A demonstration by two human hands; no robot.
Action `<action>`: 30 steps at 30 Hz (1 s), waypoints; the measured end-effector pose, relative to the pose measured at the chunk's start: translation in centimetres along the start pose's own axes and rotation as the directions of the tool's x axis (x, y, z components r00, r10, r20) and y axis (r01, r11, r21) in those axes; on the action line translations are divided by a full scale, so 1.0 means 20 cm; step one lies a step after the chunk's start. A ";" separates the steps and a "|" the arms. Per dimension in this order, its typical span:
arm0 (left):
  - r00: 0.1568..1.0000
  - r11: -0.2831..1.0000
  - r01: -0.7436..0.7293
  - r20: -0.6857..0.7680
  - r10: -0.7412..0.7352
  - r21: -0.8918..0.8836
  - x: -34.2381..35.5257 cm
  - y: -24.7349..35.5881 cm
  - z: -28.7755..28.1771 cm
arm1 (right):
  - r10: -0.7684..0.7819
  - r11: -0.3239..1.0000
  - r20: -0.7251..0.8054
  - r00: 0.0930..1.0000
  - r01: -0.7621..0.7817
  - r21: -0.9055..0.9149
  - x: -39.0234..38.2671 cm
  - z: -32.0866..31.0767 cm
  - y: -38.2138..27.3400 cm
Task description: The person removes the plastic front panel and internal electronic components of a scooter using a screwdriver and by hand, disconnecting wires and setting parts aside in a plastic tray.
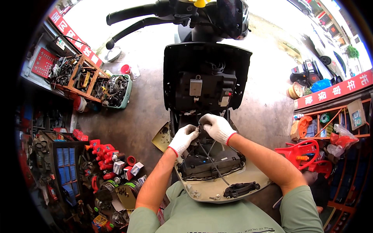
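White gloves with red cuffs cover both of my hands. My left hand (183, 140) and my right hand (218, 128) meet in front of the opened scooter body (206, 89), fingers pinched together at a small dark cable connector (199, 127) that they partly hide. A black cable (211, 161) runs from there down to the detached beige panel (254, 179) resting against my lap. Inside the panel's upturned side sit a black lamp housing (211, 166) and a black bracket (241, 189).
Above stands the scooter's handlebar (134, 15). A green bin of parts (123, 91) and wooden tool trays (83, 79) are at the left, above red bottles (103, 153). At the right are a red plastic chair (305, 149) and shelves (330, 128). A beige cover piece (161, 138) lies beside the scooter.
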State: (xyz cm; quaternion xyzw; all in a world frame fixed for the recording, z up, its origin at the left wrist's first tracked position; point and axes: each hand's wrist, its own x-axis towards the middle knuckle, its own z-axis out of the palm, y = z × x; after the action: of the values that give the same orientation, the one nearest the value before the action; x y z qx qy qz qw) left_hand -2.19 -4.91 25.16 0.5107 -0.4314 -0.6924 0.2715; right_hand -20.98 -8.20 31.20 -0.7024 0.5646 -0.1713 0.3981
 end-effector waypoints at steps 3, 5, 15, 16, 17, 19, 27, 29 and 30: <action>1.000 0.999 -0.014 0.013 0.014 -0.037 0.00 -0.02 0.00 | -0.162 0.970 0.019 0.987 0.163 -0.179 0.00 0.00 -0.04; 0.999 0.999 -0.049 0.015 0.049 -0.015 0.01 -0.04 0.00 | -0.275 0.939 0.072 0.959 0.284 -0.194 0.02 0.00 -0.04; 0.999 1.000 0.012 -0.035 -0.012 -0.016 -0.03 -0.04 0.00 | -0.272 0.843 0.404 0.873 0.419 -0.338 0.14 -0.05 -0.05; 0.999 1.000 0.001 -0.034 -0.002 -0.009 -0.03 -0.05 0.00 | -0.275 0.846 0.413 0.868 0.423 -0.325 0.14 -0.05 -0.05; 0.999 1.000 -0.008 -0.032 0.008 -0.001 -0.03 -0.07 -0.01 | -0.283 0.855 0.407 0.869 0.421 -0.304 0.14 -0.05 -0.04; 0.999 1.000 -0.012 -0.030 0.012 0.002 -0.03 -0.08 -0.01 | -0.298 0.871 0.394 0.870 0.416 -0.261 0.13 -0.05 -0.02; 0.993 0.971 0.017 -0.121 0.012 0.237 -0.07 0.05 0.02 | -0.269 0.857 0.385 0.883 0.402 -0.322 0.14 -0.04 -0.03; 0.978 0.887 -0.052 -0.156 0.137 0.459 -0.07 0.10 0.03 | -0.284 0.842 0.379 0.881 0.419 -0.341 0.14 -0.03 -0.02; 0.966 0.823 -0.078 -0.162 0.203 0.562 -0.08 0.11 0.04 | -0.300 0.830 0.375 0.877 0.434 -0.352 0.15 -0.02 -0.01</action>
State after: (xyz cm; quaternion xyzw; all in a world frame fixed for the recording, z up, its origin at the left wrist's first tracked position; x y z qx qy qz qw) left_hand -2.54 -4.52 27.93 0.6054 -0.6172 -0.4574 0.2082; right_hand -20.15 -11.13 31.01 -0.8859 0.3726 -0.0081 0.2763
